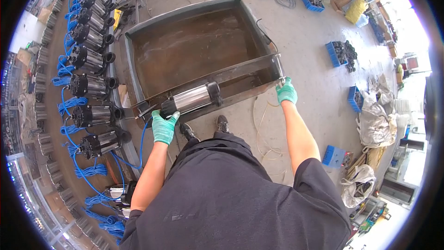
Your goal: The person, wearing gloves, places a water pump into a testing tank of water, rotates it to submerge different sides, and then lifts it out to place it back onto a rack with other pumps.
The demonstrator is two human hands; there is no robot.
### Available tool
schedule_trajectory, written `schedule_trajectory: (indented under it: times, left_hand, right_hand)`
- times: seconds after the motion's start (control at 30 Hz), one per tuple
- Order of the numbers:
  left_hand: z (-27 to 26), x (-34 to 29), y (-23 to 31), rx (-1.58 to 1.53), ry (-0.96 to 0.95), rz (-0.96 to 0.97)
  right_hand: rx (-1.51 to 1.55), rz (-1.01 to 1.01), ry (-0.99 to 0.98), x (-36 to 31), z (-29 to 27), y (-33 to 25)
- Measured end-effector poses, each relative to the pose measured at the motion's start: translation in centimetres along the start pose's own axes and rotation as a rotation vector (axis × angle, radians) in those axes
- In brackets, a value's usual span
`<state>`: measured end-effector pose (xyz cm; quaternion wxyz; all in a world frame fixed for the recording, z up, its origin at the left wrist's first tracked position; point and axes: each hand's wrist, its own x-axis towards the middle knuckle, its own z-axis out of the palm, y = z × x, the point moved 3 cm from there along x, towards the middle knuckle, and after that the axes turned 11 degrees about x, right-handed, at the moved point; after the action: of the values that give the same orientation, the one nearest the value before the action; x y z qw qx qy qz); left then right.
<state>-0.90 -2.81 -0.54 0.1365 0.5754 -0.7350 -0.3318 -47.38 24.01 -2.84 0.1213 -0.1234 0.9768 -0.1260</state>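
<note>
A submersible pump [192,99] with a shiny steel body and black ends lies on its side across the near edge of the metal tank [182,10]. My left hand [163,127], in a green glove, closes on the pump's left black end, with the thumb on top. A blue cable [143,143] runs from beside that hand toward the lower left. At the tank's near right corner my right hand [287,91], also gloved in green, is closed around a small metal fitting [281,81]; its fingers partly hide the piece.
A long row of similar pumps [90,85] with coiled blue cables stands along the left. Brown water fills the tank. Thin hoses [262,129] lie on the floor near my feet. Blue crates [336,54] and white sacks [377,122] stand to the right.
</note>
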Motion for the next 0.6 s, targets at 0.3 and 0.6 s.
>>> schedule_trajectory:
  times: [0.3, 0.6]
  left_hand:
    - [0.5, -0.5, 0.7, -0.083, -0.033, -0.032]
    - [0.9, -0.5, 1.1, -0.032, -0.012, -0.021]
  right_hand:
    - [-0.190, -0.277, -0.139, 4.3, -1.3, -1.3]
    - [1.080, -0.048, -0.346, -2.3, -4.9, -5.1]
